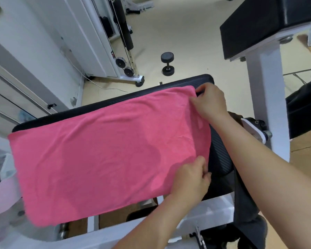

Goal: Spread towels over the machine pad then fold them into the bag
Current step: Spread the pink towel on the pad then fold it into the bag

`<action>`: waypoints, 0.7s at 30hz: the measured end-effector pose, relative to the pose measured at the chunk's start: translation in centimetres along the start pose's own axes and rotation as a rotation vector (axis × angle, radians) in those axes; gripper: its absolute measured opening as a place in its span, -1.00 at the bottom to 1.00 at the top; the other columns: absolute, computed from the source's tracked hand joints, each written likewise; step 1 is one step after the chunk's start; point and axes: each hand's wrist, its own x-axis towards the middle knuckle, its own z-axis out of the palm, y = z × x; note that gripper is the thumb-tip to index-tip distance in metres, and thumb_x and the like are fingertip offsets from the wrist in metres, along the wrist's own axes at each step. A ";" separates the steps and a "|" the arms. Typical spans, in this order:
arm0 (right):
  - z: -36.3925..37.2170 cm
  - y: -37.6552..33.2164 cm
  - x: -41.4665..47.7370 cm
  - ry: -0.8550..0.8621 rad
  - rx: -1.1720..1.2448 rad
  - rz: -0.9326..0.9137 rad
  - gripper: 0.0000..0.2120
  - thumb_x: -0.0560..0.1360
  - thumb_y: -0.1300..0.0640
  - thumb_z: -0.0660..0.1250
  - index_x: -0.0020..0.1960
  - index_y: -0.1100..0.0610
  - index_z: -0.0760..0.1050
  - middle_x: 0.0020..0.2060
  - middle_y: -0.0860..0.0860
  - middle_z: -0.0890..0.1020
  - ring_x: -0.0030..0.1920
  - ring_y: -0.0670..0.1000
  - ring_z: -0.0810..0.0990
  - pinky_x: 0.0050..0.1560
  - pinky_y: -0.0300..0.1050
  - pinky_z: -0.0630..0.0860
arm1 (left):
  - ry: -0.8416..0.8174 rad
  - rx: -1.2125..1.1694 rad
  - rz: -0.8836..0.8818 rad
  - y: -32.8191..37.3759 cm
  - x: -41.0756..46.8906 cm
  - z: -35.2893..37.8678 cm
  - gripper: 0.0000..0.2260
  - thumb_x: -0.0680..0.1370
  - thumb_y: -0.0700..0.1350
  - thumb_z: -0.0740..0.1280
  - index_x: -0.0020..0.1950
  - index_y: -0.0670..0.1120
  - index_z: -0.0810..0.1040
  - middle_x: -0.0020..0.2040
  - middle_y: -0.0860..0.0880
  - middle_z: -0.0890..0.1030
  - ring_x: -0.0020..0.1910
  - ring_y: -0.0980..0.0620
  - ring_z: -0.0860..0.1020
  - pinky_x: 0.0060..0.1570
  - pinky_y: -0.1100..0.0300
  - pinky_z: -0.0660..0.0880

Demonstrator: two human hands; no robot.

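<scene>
The pink towel lies spread over the black machine pad, with the left hand pinching its near right corner and the right hand its far one.

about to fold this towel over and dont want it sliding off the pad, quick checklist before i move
1. Towel spread over the pad: ok, only light wrinkles.
2. Right hand pinches the far right corner: ok.
3. Left hand grips the near right corner: ok.
4. Left end of the towel lying on the pad: not ok, it hangs past the pad's left end and near side.
5. Bag ready for the folded towel: cannot tell, none in view.
6. Dumbbell out of the way: ok, it is on the floor beyond the pad, apart from it.
</scene>
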 end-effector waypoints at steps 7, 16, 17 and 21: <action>0.5 -5.3 -2.7 -0.147 -0.033 -0.149 -0.93 0.48 0.15 0.22 -0.10 0.14 0.37 -0.24 0.01 0.50 -0.14 0.13 0.47 -0.19 -0.03 0.32 | 0.071 -0.473 -0.256 -4.3 -4.4 -5.5 -0.82 0.62 -0.11 0.27 0.16 0.13 0.54 0.07 0.06 0.65 0.05 0.15 0.60 0.12 0.14 0.55; 7.8 -17.6 -10.7 -0.335 0.285 -0.548 -0.79 0.45 0.26 0.28 0.03 0.03 0.46 -0.23 -0.16 0.50 -0.32 -0.10 0.41 -0.25 -0.27 0.36 | 0.465 -0.618 -0.491 -11.4 -14.1 -14.1 -0.64 0.54 -0.35 0.15 -0.33 0.04 0.44 -0.42 0.17 0.39 -0.38 0.16 0.34 -0.31 0.28 0.31; 9.1 -18.8 -11.6 -0.347 0.284 -0.572 -0.84 0.46 0.25 0.29 -0.02 0.03 0.49 -0.25 -0.15 0.51 -0.30 -0.12 0.41 -0.25 -0.34 0.34 | 0.512 -0.632 -0.515 -12.2 -15.4 -15.0 -0.66 0.54 -0.38 0.15 -0.30 0.01 0.46 -0.42 0.15 0.39 -0.42 0.19 0.33 -0.38 0.34 0.28; 14.0 -22.4 -14.9 -0.419 0.166 -0.648 -0.86 0.50 0.20 0.26 0.02 0.09 0.55 -0.22 -0.09 0.55 -0.17 -0.02 0.52 -0.12 -0.19 0.43 | 0.656 -0.637 -0.594 -15.9 -20.0 -17.1 -0.82 0.57 -0.35 0.14 -0.19 -0.16 0.42 -0.35 0.00 0.35 -0.46 0.18 0.27 -0.45 0.36 0.22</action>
